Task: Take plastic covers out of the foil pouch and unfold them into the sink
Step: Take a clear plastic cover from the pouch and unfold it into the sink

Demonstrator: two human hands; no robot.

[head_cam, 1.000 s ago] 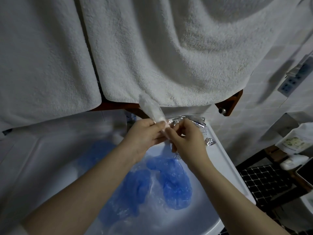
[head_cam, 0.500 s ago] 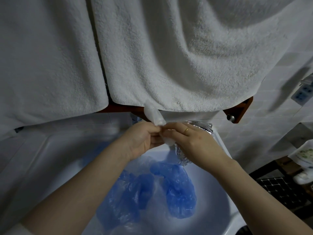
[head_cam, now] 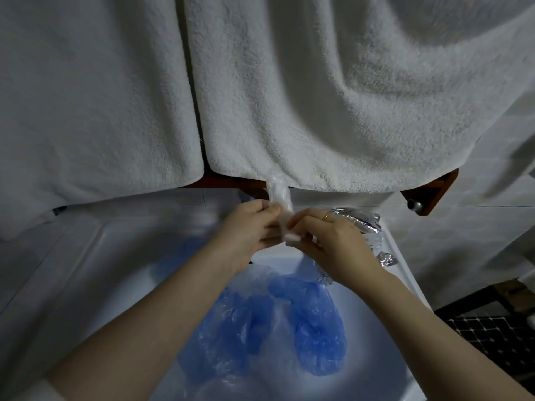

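Hands both pinching folded clear cover (head_cam: 279,198), left hand (head_cam: 251,227) and right hand (head_cam: 333,241); long axis points 12 o'clock, sink (head_cam: 121,273) at 6.

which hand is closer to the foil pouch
Right. The right hand is just in front of the foil pouch on the sink rim, overlapping it in view. The left hand is farther left, across the folded cover.

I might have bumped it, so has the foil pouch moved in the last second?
No. The foil pouch still lies on the sink rim below the shelf knob, beside the foil scrap.
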